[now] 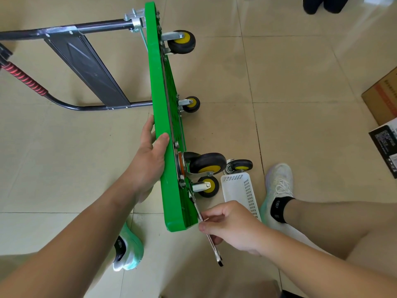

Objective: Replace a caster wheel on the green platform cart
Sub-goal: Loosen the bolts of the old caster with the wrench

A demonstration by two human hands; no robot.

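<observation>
**Swapping a caster with the deck tipped on edge**

The green platform cart (163,117) is standing on its long edge on the floor, wheels facing right. My left grip (150,155) is wrapping the top rim, thumb over it. My right grip (229,224) is curling round the wrench (214,248), whose head is sitting at the near caster (207,186) plate. The deck is looking stiff but tippy, so I'm guessing the rim near the work is the best hold. A spare caster (240,165) is lying by the white basket (240,190).

Loose caster (240,165) on floor (300,104) just behind basket (238,190), both right of cart (159,104)
</observation>
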